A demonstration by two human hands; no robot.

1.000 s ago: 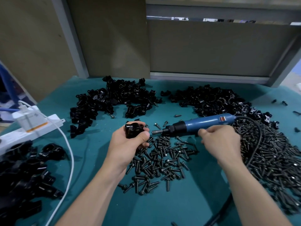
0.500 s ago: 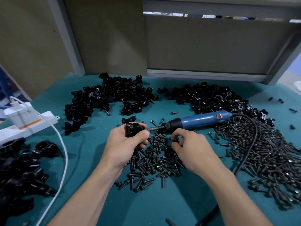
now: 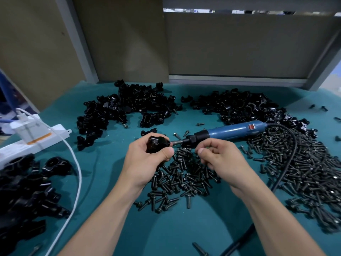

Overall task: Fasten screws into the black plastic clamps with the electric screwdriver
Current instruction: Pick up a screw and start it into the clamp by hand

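Now holding a clamp [image 3: 156,144] tight in L hand [image 3: 145,163], up over the small screw pile [image 3: 184,176]. Pinching w/ R hand [image 3: 219,159] just beside it, thumb on finger; maybe got a screw in there, can't tell, too small. Not holding the driver [image 3: 234,131], lying on the table [image 3: 107,183], tip right by the clamp, maybe touching, can't tell.

Could go bad a few ways. Could drop the screw while poking it at the hole, esp. w/ so tiny a pinch, & lose it in the pile below. Could put it in crooked & chew up the plastic once spinning. Could bump the driver tip w/ the clamp & roll it away. Could snag the cord [image 3: 295,146] when grabbing the driver & drag screws off the big pile [image 3: 304,163]. Could let the clamp twist if gripping too loose, so best to squeeze hard.
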